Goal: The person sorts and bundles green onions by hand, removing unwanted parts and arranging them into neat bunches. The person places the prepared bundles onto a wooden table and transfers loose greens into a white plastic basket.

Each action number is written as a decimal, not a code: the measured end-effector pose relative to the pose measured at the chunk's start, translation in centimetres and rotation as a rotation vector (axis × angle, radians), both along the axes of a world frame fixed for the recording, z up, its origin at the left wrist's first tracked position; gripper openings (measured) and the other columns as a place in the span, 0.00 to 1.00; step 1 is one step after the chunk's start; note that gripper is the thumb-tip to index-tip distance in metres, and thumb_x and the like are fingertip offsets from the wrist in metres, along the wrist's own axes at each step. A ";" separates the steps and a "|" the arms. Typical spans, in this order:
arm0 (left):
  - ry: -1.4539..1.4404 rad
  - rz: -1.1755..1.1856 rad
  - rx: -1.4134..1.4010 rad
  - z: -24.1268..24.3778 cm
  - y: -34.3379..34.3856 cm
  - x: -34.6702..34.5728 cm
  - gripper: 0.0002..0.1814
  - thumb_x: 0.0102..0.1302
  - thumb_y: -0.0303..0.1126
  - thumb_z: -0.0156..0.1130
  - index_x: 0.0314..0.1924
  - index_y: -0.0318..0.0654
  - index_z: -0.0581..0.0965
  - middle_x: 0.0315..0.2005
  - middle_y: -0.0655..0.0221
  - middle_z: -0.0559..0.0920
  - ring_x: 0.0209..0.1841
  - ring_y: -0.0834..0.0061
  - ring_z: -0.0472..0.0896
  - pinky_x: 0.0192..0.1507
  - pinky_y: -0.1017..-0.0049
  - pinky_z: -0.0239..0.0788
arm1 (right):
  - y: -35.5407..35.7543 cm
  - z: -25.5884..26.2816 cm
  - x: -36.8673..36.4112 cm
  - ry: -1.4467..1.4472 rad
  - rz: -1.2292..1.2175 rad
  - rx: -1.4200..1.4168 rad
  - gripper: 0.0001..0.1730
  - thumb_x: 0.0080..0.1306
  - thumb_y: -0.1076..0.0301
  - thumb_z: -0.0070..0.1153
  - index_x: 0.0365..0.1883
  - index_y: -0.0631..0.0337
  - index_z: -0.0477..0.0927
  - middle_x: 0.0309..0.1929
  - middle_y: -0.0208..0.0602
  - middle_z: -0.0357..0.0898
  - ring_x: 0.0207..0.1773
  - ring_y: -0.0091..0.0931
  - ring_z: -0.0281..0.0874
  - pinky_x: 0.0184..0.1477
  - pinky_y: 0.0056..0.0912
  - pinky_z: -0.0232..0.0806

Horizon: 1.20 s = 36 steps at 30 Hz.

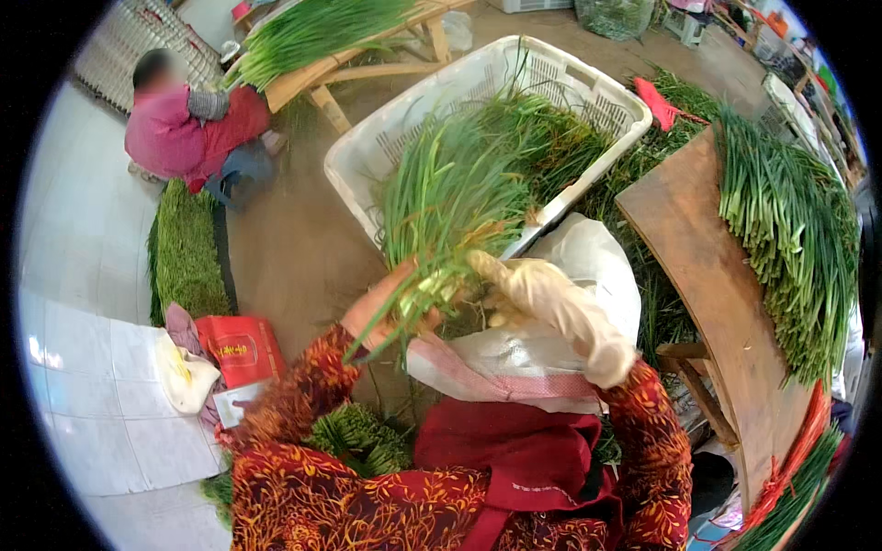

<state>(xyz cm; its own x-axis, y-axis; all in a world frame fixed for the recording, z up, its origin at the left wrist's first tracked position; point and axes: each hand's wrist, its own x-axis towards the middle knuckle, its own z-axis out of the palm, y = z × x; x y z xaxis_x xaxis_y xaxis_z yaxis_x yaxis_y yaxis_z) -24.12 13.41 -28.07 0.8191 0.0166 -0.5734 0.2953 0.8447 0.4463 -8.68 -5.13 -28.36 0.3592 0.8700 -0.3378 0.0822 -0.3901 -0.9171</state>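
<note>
My left hand [382, 303], bare, grips a loose bunch of long green chives [441, 200] near its pale stem ends. The leaves fan out away from me over the near side of a white plastic crate [348, 175]. My right hand [510, 282] wears a pale glove and is at the right side of the stem ends; blur hides whether its fingers hold any stalks. More chives, some yellowed, lie inside the crate. Below my hands, a white woven sack [524, 355] with a pink stripe covers my lap over a dark red apron [503, 441].
At right, a wooden board [689, 213] on legs carries a heap of chives [785, 262] and red ties [792, 448]. Far left, a person [186, 131] sits by a wooden bench [358, 52] with chives. A red bag [241, 351] and stacked chives [189, 255] are at left.
</note>
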 end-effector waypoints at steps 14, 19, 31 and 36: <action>-0.157 0.155 0.452 -0.6 -10.2 -2.8 0.10 0.63 0.34 0.54 0.39 0.36 0.70 0.27 0.73 0.72 0.25 0.82 0.71 0.25 0.79 0.67 | -5.5 6.9 -5.3 0.371 -0.408 0.538 0.33 0.56 0.52 0.60 0.53 0.62 0.67 0.44 0.35 0.74 0.45 0.23 0.70 0.48 0.25 0.63; -0.320 -0.347 0.359 3.2 -15.3 -0.7 0.11 0.59 0.33 0.58 0.41 0.36 0.76 0.31 0.70 0.78 0.30 0.80 0.76 0.28 0.80 0.67 | -13.8 10.6 -8.8 0.303 -0.685 0.534 0.35 0.54 0.54 0.60 0.53 0.66 0.64 0.43 0.37 0.74 0.46 0.25 0.71 0.52 0.30 0.62; -0.304 -0.628 -0.140 -5.4 -23.6 -0.3 0.26 0.61 0.37 0.57 0.57 0.36 0.63 0.48 0.67 0.74 0.45 0.77 0.76 0.46 0.76 0.71 | -23.2 -6.9 -13.7 0.516 -1.214 0.597 0.34 0.58 0.44 0.52 0.55 0.58 0.66 0.49 0.34 0.71 0.47 0.29 0.71 0.51 0.35 0.64; -0.281 -0.664 -0.157 -6.1 -22.4 -1.3 0.30 0.60 0.38 0.58 0.59 0.35 0.60 0.52 0.67 0.71 0.50 0.77 0.73 0.52 0.75 0.66 | -22.8 -7.7 -11.7 0.560 -1.208 0.681 0.40 0.57 0.37 0.48 0.58 0.57 0.63 0.54 0.36 0.68 0.53 0.33 0.68 0.54 0.41 0.63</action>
<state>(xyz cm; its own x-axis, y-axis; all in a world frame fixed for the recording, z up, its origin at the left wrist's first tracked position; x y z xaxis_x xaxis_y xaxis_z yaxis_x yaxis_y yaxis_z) -25.41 -9.03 -34.20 0.7442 -0.5990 -0.2956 0.6593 0.5876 0.4691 -20.41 -27.93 -36.02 0.9227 0.1930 -0.3337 -0.3839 0.5399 -0.7491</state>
